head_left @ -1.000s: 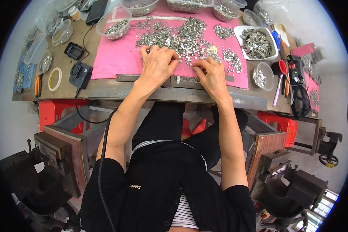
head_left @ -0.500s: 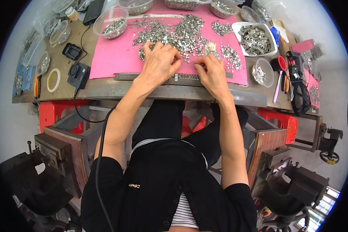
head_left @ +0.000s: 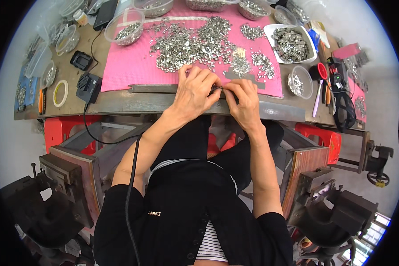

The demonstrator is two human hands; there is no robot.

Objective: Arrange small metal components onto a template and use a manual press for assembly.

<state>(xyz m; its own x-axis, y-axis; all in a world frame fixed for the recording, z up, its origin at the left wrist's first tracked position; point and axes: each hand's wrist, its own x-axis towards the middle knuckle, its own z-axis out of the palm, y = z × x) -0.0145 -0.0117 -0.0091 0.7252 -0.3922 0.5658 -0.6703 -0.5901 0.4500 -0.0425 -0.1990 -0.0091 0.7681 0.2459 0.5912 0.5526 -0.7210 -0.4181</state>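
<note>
My left hand (head_left: 194, 92) and my right hand (head_left: 244, 103) meet at the front edge of the bench, over a long grey metal bar (head_left: 153, 88). Thumb and fingers of both are pinched together, tips nearly touching. Something small and dark shows at the left fingertips, too little of it to name; what the right pinch holds is hidden. Just beyond lies a big heap of small silver metal pieces (head_left: 181, 51) on a pink mat (head_left: 124, 66). Thin silver pins (head_left: 240, 66) are piled beyond my right hand, and more small pieces (head_left: 263, 64) lie right of them.
A white tray (head_left: 313, 54) of metal parts and a clear tub (head_left: 301, 82) stand at the right. Clear bowls (head_left: 125, 27) line the back. A black charger (head_left: 89, 86) with a cable and a tape roll (head_left: 61, 93) sit at the left.
My hands have come together: the left moved right and toward me, the right slightly left and toward me. They now cover the row of small links seen on the bar before.
</note>
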